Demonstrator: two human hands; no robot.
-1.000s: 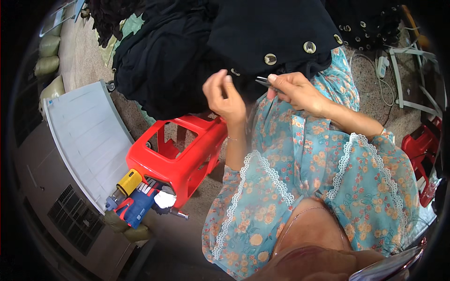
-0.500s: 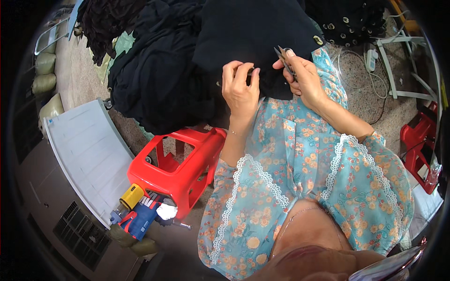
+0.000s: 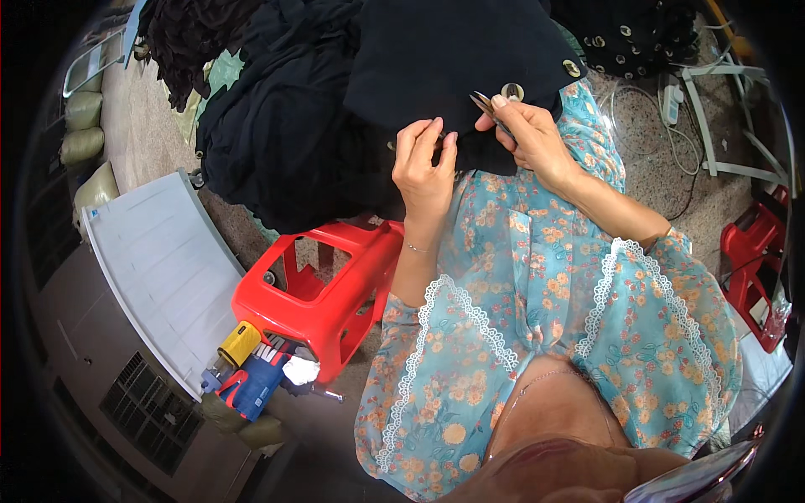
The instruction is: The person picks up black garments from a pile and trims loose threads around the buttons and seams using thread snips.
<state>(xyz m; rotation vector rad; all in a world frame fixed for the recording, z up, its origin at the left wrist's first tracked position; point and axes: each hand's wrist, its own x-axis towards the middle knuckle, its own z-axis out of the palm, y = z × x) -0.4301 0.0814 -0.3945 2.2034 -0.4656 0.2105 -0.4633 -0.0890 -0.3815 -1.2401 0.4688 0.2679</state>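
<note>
A black garment lies spread over my lap, with gold-rimmed round buttons near its right edge. My right hand is closed around small metal thread snips, whose blades point up and left over the cloth. Just above the right thumb shows another gold-rimmed button. My left hand is held to the left of the snips, thumb and fingers pinching a dark bit of the garment. The exact spot between these fingertips is partly hidden.
Heaped black cloth lies to the left, and more black pieces with gold buttons at the far right. A red plastic stool stands at my left, beside a white panel. White cords and a power strip lie right.
My right hand has moved slightly down and left, nearer my left hand. The snips' blades have come closer together. The button above my right thumb shows more fully.
</note>
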